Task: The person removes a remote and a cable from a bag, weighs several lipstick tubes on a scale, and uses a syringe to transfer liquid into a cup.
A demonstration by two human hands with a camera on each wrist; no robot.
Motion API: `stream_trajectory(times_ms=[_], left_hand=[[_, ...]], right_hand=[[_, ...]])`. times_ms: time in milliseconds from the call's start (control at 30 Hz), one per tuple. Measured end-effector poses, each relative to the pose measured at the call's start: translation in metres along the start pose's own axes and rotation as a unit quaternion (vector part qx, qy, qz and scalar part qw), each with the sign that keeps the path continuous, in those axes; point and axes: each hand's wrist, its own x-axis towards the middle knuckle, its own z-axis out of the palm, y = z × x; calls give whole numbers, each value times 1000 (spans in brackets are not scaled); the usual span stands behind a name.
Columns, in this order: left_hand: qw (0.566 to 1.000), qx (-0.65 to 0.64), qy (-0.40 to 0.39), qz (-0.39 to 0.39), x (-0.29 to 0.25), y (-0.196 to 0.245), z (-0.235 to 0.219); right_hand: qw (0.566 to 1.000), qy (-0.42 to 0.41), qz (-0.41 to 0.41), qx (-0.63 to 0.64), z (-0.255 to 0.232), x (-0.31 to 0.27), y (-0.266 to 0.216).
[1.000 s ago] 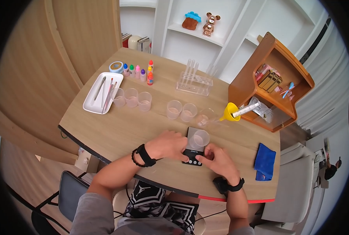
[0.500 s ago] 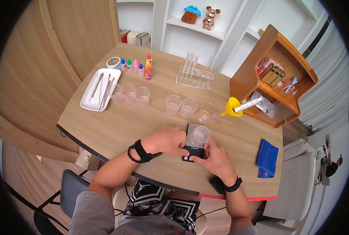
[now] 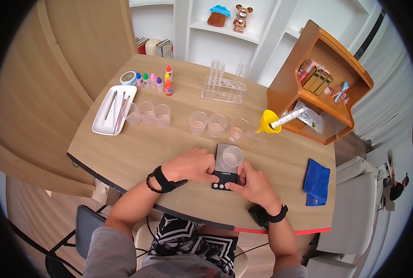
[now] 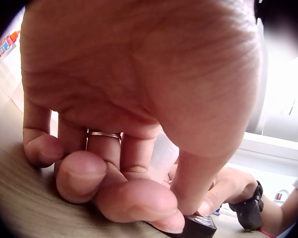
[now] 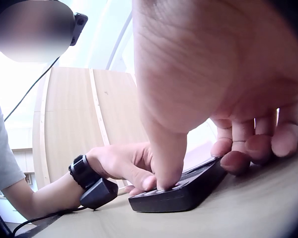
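Note:
A small black scale with a grey plate lies near the table's front edge, and a clear cup stands upright on the plate. My left hand holds the scale's left side, its thumb over the edge of the panel and its other fingers curled below the palm in the left wrist view. From the right, my right hand holds the scale's side, with the thumb pressing on its button panel. The cup is mostly hidden in both wrist views.
Several clear cups stand behind the scale beside a yellow funnel. Farther back are a test tube rack, small colour bottles and a white tray. A blue cloth and a wooden cabinet are on the right.
The head view has shifted slightly. My left thumb has moved a little farther up the scale's side, while my right thumb stays at the button panel. The cup remains on the plate.

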Motion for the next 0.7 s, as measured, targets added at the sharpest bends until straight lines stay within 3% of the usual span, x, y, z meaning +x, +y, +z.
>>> stream_trajectory(times_ms=[333, 533, 700], left_hand=[[1000, 8, 1, -16, -2, 3, -3], [1000, 10, 7, -3, -2, 0, 0], [1000, 9, 1, -14, -2, 1, -1]], right_hand=[[1000, 0, -12, 15, -3, 1, 0], [994, -40, -33, 93, -9, 2, 12], [991, -48, -3, 124, -8, 3, 11]])
